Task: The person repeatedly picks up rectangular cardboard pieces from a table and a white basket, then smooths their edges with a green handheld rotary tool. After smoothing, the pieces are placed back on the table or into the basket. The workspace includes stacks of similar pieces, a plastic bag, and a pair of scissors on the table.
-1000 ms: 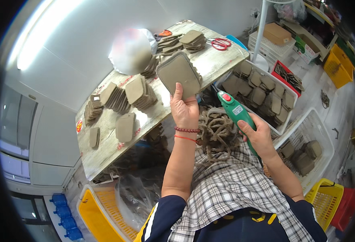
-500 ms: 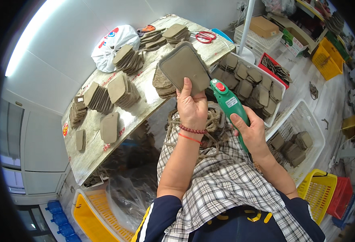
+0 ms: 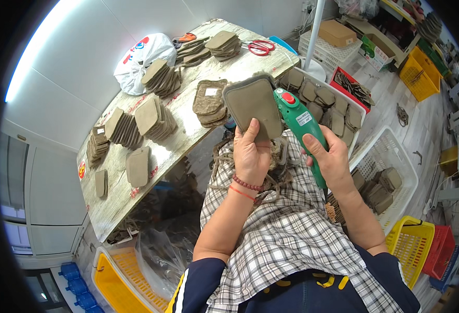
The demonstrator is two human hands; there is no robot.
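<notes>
My left hand (image 3: 252, 156) grips a flat olive-brown rounded pad (image 3: 250, 107) by its lower edge, thumb on its face. The pad has a dark grey rim along its top and left. In my right hand (image 3: 327, 156) is a green electric cutter (image 3: 301, 125) with a red button, my fingers wrapped round its body. Its head stands at the pad's right edge; whether it touches cannot be made out. Trimmed fabric strips (image 3: 224, 159) lie tangled on my checked apron (image 3: 281, 229), under my left hand.
Stacks of similar pads (image 3: 155, 119) stand on the table (image 3: 180, 138), with red-handled scissors (image 3: 261, 47) and a white plastic bag (image 3: 145, 62) at the back. To my right are a bin of pads (image 3: 362, 122), a white basket (image 3: 409, 172) and a yellow basket (image 3: 416, 242).
The pad has shifted right and slightly down, uncovering a pad stack with a white label on the table. The cutter has moved a little right and stays beside the pad's edge.
</notes>
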